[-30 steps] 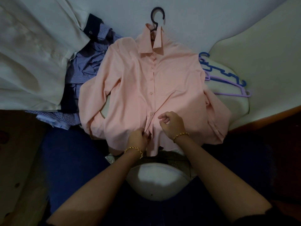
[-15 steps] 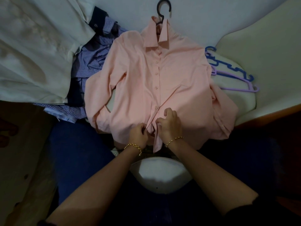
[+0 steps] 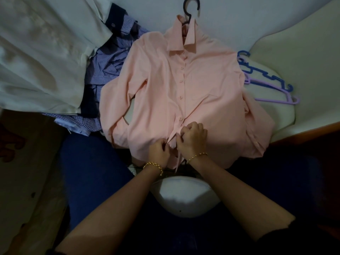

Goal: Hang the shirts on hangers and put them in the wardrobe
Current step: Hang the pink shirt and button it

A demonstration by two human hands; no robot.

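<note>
The bed (image 3: 156, 13) in front of you carries everything. Your peach shirt (image 3: 206, 85) lies on it front up, already on a dark hanger whose hook (image 3: 191, 5) sticks out past the collar. To its left sits a heap of striped shirts (image 3: 110, 67); to its right lie spare hangers (image 3: 266, 83), blue and purple.

You look to be fastening the placket near the hem. Your left hand (image 3: 159, 153) and right hand (image 3: 193, 138) meet there, fingers curled, each pinching 1 edge of the front opening. The button itself is hidden.

Next, I judge: close this last button, then lift by the hook. No wardrobe is in view.
</note>
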